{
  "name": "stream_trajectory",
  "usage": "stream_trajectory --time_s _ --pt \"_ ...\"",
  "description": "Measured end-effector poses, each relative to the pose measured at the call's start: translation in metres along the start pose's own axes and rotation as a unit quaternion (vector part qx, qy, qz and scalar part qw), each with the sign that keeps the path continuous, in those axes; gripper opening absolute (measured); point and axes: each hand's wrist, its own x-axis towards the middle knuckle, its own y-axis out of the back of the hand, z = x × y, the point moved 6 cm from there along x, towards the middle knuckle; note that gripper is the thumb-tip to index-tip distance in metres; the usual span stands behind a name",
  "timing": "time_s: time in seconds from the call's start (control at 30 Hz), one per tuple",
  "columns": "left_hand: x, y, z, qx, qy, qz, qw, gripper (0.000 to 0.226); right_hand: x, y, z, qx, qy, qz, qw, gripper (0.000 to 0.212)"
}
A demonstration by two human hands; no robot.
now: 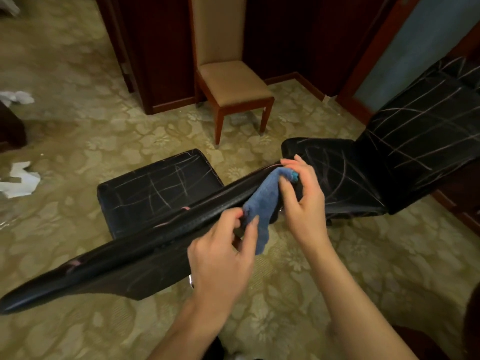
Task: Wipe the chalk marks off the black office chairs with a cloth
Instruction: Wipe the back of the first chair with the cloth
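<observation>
A black office chair (pixel 155 193) stands in front of me, its seat scored with pale chalk lines. Its backrest top edge (pixel 117 261) runs across the view from lower left to centre and carries pink chalk smears. A blue cloth (pixel 262 203) is draped over that edge. My right hand (pixel 304 201) grips the cloth's upper end against the backrest. My left hand (pixel 223 255) pinches the cloth's lower part between thumb and fingers. A second black office chair (pixel 405 149) to the right is covered in chalk lines on seat and backrest.
A tan upholstered wooden chair (pixel 233 87) stands against dark wood panelling (pixel 161 48) at the back. Crumpled white paper (pixel 20 178) lies on the patterned carpet at left. A wooden door frame (pixel 368 61) rises at the right.
</observation>
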Motion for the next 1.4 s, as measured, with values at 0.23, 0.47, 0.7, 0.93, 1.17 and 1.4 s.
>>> stream_trajectory --time_s 0.23,0.47,0.7,0.93,1.17,1.4 --pt "-0.008 0.052 -0.019 0.073 0.085 0.032 0.993 0.020 -0.035 -0.020 -0.036 -0.080 0.023 0.050 0.995 0.017" --pt "-0.014 0.082 -0.027 0.120 0.156 0.026 0.980 0.011 -0.062 -0.037 -0.070 -0.206 0.055 0.064 0.975 0.026" --pt "-0.010 0.082 -0.015 0.150 0.165 0.035 0.974 0.036 -0.069 -0.033 -0.080 -0.186 0.004 0.002 0.983 0.026" --pt "-0.020 0.101 -0.030 0.116 0.165 0.058 0.978 0.021 -0.093 -0.057 -0.112 -0.153 0.097 -0.062 0.982 0.043" --pt "-0.021 0.163 -0.069 0.134 0.125 0.083 0.980 0.021 -0.116 -0.111 -0.154 -0.203 0.167 -0.027 0.964 0.022" --pt "-0.022 0.254 -0.165 0.069 0.179 0.078 0.978 0.024 -0.155 -0.213 -0.222 -0.247 0.178 -0.036 0.952 0.022"
